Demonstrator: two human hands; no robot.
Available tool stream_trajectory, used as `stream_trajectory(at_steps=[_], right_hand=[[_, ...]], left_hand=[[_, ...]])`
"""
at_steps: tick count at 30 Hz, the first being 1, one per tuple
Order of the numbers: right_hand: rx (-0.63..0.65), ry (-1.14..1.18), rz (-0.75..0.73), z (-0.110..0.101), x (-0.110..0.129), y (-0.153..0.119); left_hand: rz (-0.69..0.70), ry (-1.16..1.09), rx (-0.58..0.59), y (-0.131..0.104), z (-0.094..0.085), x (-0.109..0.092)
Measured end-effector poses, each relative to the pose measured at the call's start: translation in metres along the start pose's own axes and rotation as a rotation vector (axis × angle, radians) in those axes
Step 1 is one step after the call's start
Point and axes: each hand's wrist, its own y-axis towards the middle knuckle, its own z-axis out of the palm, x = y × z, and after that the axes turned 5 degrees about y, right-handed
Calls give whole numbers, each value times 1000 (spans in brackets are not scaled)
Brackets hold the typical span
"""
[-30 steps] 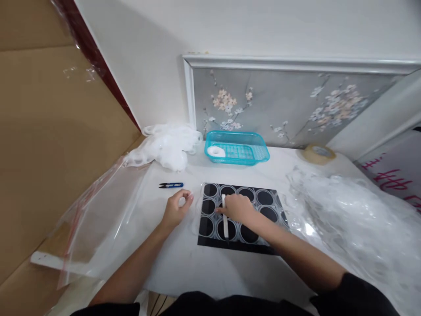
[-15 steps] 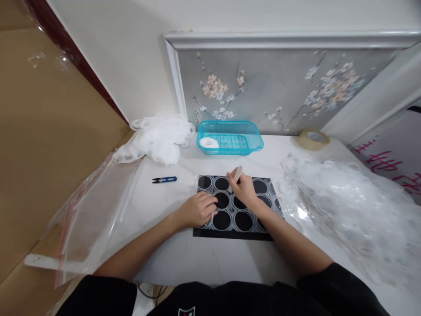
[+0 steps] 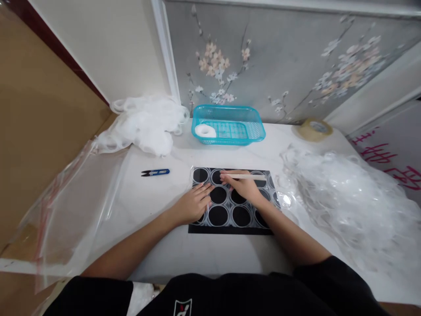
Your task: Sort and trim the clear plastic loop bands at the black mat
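A black sheet [image 3: 241, 230] with rows of round black spots ringed in white lies on the white table. My left hand [image 3: 194, 203] rests on the sheet's left part, fingers spread towards the upper right. Over its upper middle, my right hand [image 3: 241, 183] pinches a thin whitish stick [image 3: 253, 177], which points to the right. The tip of the stick by my fingers is too small to make out.
Blue-handled snips [image 3: 155, 172] lie left of the sheet. Behind it stands a turquoise basket [image 3: 228, 141] holding a white roll [image 3: 205, 131]. White rings [image 3: 141, 127] are heaped at back left, clear plastic rings [image 3: 355, 206] at right. Tape [image 3: 315, 129] sits at back right.
The stick in my right hand has tipped from upright to nearly flat, pointing right. The fingers of my left hand have straightened somewhat. The whole view has shifted with the head.
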Motion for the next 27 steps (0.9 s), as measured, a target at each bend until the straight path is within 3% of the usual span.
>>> stream_trajectory(at_steps=[5, 10, 27], right_hand=[[-32, 71, -3, 10, -7, -5], [31, 38, -32, 8, -12, -7], [44, -48, -58, 6, -9, -7]], left_hand=[[28, -45, -32, -3, -1, 3], [27, -120, -55, -3, 0, 9], [-15, -104, -2, 1, -4, 6]])
